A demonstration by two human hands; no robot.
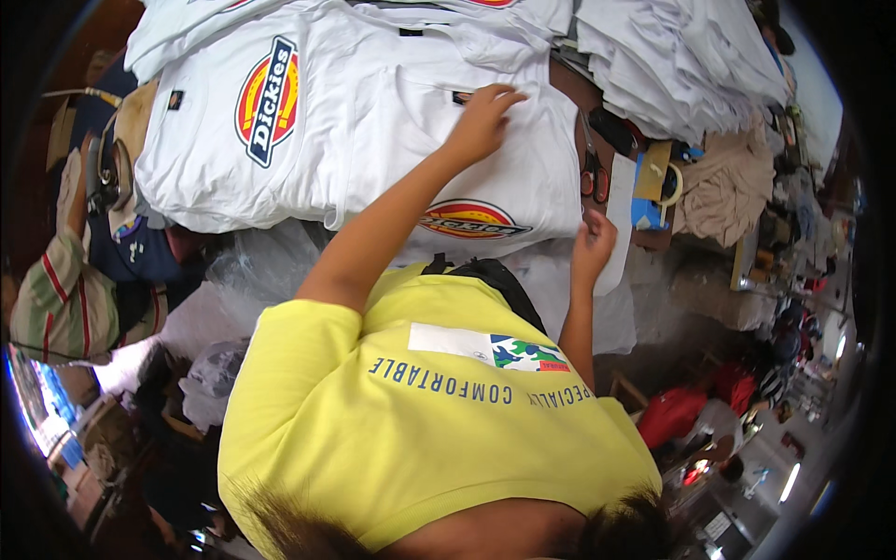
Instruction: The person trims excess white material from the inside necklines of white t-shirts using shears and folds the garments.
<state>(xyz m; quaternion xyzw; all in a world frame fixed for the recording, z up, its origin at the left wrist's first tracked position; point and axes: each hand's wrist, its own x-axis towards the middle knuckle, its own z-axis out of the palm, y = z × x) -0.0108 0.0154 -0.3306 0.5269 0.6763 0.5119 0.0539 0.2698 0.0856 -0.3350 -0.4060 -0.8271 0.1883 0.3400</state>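
Note:
A white T-shirt (pixel 532 168) with a red, yellow and dark printed emblem lies spread on the work table in front of me. My left hand (pixel 483 121) reaches across it beside the dark neck label, its fingers loosely bent and apart, holding nothing I can see. At the right edge of the shirt is my right hand (pixel 595 238), fingers curled in at the fabric's edge. The fingertips seem to pinch that edge, though they are partly hidden. Scissors (pixel 595 175) with orange-red and black handles lie just beyond my right hand.
More white printed T-shirts (pixel 205 140) lie to the left, and a tall heap of white garments (pixel 677 56) stands at the far right. A tape roll (pixel 670 184) sits by a blue box (pixel 649 191), next to beige cloth (pixel 728 187). Another person in a striped garment (pixel 65 299) is at left.

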